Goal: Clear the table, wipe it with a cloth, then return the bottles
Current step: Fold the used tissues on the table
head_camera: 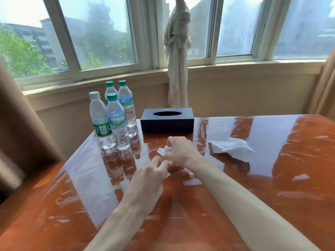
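Several clear water bottles [116, 120] with green and white caps stand in a cluster at the far left corner of the glossy orange-brown table [272, 178]. My right hand [181, 151] is closed on a small crumpled white tissue scrap [164, 150] near the table's middle. My left hand [150, 180] sits just below it, fingertips pinched on another small white scrap that is mostly hidden. A larger crumpled white tissue [233, 148] lies on the table to the right of my right hand.
A black tissue box [166, 122] stands at the far edge, right of the bottles. A tied pale curtain [177, 57] hangs behind it at the windows. A brown curtain [21, 127] hangs at the left.
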